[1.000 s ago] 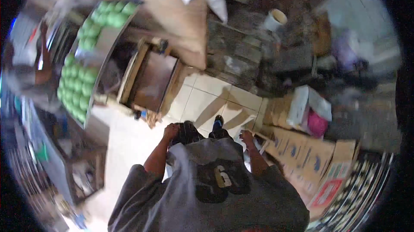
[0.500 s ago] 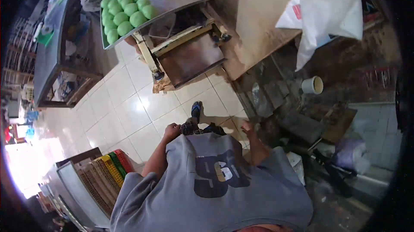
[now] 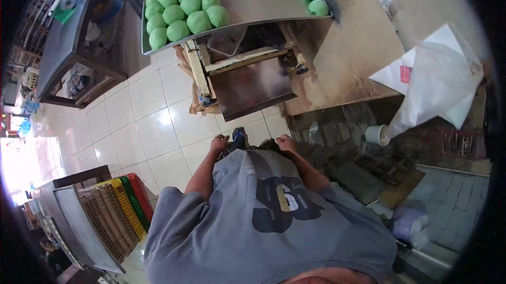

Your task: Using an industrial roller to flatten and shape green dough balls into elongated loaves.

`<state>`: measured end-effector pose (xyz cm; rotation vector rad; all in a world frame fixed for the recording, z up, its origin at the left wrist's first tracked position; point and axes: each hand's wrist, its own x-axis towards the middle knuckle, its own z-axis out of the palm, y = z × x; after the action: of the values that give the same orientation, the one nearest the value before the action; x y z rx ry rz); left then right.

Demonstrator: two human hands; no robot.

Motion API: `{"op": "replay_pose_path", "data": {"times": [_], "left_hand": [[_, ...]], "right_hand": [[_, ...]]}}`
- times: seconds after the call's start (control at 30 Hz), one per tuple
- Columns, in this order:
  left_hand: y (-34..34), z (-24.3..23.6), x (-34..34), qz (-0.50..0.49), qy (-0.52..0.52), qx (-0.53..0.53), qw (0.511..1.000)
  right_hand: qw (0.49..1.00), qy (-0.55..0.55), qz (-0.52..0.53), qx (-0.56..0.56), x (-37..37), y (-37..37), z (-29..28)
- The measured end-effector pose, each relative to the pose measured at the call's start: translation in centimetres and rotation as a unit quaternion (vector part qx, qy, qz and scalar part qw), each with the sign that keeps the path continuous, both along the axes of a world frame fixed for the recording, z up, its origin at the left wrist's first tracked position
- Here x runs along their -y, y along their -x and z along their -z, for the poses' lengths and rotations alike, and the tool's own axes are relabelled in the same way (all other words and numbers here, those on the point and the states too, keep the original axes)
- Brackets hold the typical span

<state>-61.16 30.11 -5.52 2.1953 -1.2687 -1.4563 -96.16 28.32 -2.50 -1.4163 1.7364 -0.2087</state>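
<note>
My left hand (image 3: 219,143) hangs in front of my body at the hem of my grey shirt, fingers curled in, with nothing showing in it. To the right, my right hand (image 3: 286,142) is also curled at hem height and holds nothing that I can see. Both are nearest to my shirt and legs and apart from the table. Ahead of them, a metal tray (image 3: 253,23) carries rows of round green dough balls (image 3: 190,4) on its left, with several more along its far and right parts. The tray's near edge juts past a wooden frame (image 3: 247,58).
A wooden table (image 3: 342,68) extends right of the tray, with a white plastic sack (image 3: 432,81) at its corner. Near the sack is a white cup (image 3: 376,135). A dark workbench (image 3: 66,46) stands left. Stacked coloured crates (image 3: 126,199) sit at lower left on the tiled floor.
The tray and table now appear nearer, and the sack lies further right in view. Another person's hand at the tray has gone out of view. My right hand's fingers have curled in.
</note>
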Motion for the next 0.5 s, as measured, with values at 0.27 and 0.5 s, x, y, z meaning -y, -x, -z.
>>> {"op": "replay_pose_path", "data": {"times": [0.27, 0.5], "left_hand": [[-0.3, -4.1, 0.2, -0.224, 0.005, -0.101, 0.969], [1.3, -5.6, -9.6, -0.303, -0.106, -0.040, 0.946]], "right_hand": [[0.996, -0.064, -0.018, -0.054, 5.6, 2.7, 0.5], [0.980, -0.169, -0.085, 0.064, 11.7, 0.5, -1.9]]}}
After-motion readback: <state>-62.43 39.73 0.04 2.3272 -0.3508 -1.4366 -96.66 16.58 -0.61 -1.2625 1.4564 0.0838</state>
